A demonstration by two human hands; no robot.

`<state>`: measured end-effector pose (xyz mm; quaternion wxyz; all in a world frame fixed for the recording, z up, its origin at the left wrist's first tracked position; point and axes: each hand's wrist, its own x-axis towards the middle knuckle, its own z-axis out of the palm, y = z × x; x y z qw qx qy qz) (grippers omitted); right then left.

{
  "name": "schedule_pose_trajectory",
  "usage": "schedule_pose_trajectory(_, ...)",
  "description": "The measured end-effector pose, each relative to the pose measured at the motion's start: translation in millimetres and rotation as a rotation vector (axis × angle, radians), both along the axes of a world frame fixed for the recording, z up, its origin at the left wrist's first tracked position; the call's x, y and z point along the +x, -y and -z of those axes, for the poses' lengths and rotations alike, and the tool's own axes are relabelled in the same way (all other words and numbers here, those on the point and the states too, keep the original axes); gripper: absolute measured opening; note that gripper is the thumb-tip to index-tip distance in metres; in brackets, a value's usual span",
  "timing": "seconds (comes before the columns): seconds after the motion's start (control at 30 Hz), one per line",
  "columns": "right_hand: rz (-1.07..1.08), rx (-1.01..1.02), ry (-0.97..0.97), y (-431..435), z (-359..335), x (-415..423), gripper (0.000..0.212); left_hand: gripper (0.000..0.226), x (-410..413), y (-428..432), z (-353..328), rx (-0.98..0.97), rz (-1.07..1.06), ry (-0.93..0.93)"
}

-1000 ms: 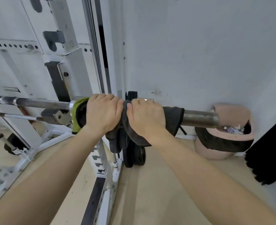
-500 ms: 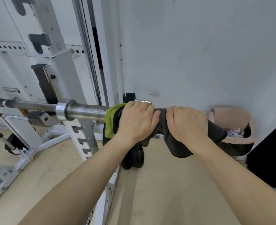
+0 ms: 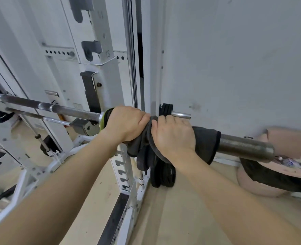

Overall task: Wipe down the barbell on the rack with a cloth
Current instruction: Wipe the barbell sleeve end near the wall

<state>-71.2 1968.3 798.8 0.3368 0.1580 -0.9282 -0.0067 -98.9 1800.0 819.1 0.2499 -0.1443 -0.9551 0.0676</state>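
Left hand (image 3: pixel 126 123) and right hand (image 3: pixel 174 137), side by side, both grip the dark cloth (image 3: pixel 206 142) wrapped round the barbell (image 3: pixel 243 145) sleeve, just outside the rack (image 3: pixel 109 73). Risk: hanging cloth folds could snag the rack, and hard sideways shoving could shift the barbell on it.

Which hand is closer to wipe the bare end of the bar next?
Probably the right hand: it grips the cloth right beside the bare end of the barbell; the left hand sits farther from it.

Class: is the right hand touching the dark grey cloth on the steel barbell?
Touching. The head view shows the right hand gripping the dark grey cloth.
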Motion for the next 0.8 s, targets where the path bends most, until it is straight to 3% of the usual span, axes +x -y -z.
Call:
schedule_pose_trajectory(0.07, 0.000, 0.016, -0.059, -3, 9, 4, 0.047, 0.063, -10, -1, -5, -0.044, 0.006, 0.098)
schedule_pose_trajectory(0.17, -0.011, 0.023, -0.095, -6, 17, 14, 0.043, 0.049, -15, -8, -19, -0.113, 0.034, 0.266)
schedule_pose_trajectory(0.27, -0.011, -0.008, -0.030, -5, 9, 15, 0.042, 0.039, -6, -10, -14, -0.166, 0.077, 0.107)
schedule_pose_trajectory(0.4, -0.006, 0.064, 0.110, -3, -21, 6, 0.039, 0.039, 14, -12, 15, 0.124, 0.027, -0.176)
schedule_pose_trajectory(0.47, -0.094, 0.024, 0.257, -8, -33, -6, 0.039, 0.036, 17, -15, 28, 0.153, -0.006, -0.276)
schedule_pose_trajectory(0.57, -0.163, -0.007, 0.389, -13, -43, -14, 0.040, 0.038, 17, -19, 25, 0.144, -0.043, -0.269)
schedule_pose_trajectory(0.8, 0.078, 0.036, 0.133, -60, -16, 4, 0.050, 0.045, 17, -69, 12, 0.094, 0.016, -0.158)
